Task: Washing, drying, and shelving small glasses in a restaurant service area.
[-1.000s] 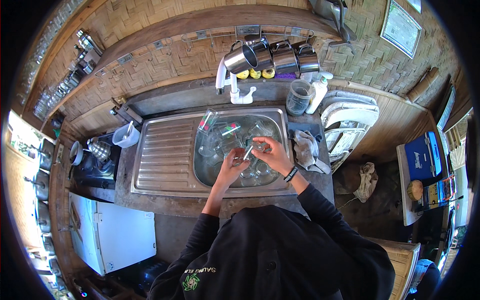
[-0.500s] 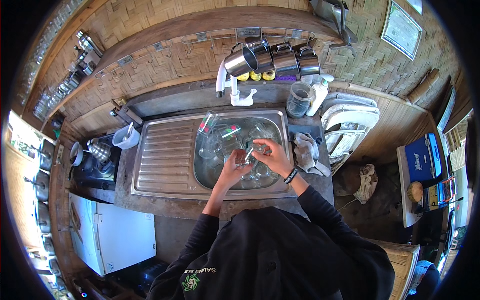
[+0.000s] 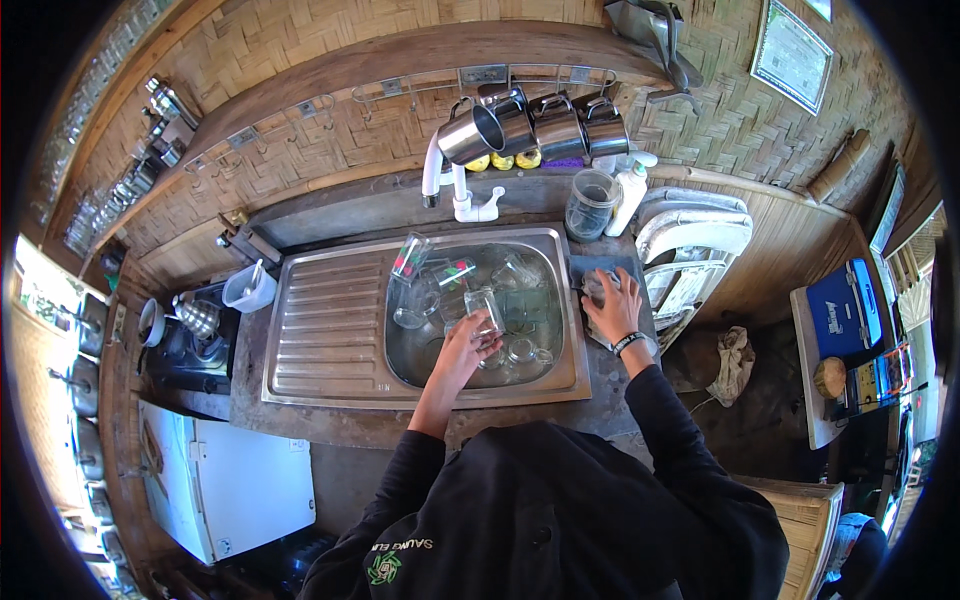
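Left hand (image 3: 468, 345) wrapped round clear glass (image 3: 486, 312), inside sink (image 3: 565, 375), near middle. Glass tilted, long way pointing up toward tap (image 3: 455, 190). Right hand (image 3: 612, 305) outside sink, just right of rim, flat on grey cloth (image 3: 598, 285); fingers spread, not gripping. Left hand nearer glass.

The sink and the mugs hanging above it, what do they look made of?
The sink looks like brushed stainless steel: grey, dully reflective, with pressed drainer ribs. The hanging mugs seem polished steel, with mirror-bright highlights. The tumbler in the left hand looks like clear glass, since the basin shows through it.
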Motion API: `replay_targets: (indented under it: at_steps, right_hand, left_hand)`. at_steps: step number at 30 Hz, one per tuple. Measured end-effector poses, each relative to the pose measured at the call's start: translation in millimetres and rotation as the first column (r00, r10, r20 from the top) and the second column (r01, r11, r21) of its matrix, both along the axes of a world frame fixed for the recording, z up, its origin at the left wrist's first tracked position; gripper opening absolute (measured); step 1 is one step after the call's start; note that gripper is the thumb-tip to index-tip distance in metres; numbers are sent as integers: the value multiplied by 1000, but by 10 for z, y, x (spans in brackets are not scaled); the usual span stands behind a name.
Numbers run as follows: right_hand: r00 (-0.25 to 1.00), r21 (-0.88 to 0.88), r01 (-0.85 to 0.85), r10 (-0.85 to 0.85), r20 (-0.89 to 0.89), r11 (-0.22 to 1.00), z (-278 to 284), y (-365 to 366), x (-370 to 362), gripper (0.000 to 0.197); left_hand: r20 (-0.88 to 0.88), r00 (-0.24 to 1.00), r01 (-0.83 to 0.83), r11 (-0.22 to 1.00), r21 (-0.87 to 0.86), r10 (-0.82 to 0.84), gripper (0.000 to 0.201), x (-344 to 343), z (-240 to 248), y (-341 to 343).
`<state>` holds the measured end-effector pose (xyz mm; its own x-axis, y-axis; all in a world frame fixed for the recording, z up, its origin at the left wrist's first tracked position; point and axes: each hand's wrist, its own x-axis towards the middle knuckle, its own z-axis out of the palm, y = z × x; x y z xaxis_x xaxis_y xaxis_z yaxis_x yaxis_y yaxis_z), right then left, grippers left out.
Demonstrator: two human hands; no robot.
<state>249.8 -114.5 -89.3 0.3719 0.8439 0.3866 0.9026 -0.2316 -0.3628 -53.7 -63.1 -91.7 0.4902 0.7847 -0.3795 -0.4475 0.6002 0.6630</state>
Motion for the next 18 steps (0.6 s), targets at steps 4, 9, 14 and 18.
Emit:
replay_targets:
  at_steps: [4,9,14,18]
  right_hand:
    - [994,-86,-52,43,-96,995,-295,-80,133,52]
    - [985,-23,-69,64,-160,997,-321,-3,247,39]
    - [908,247,-169,248,-337,954,135,-29,-50,25]
    - [746,327,-361,481,-460,873,675,-166,-781,28]
  left_hand:
    - [48,998,-29,999,-33,31,33,10,-43,57]
    - [31,999,-12,1000,22,11,39,67,26,21]
    - [-32,998,-54,998,41,55,38,122,85,-8]
    - [-34,999,-28,998,-51,27,35,214,93,-14]
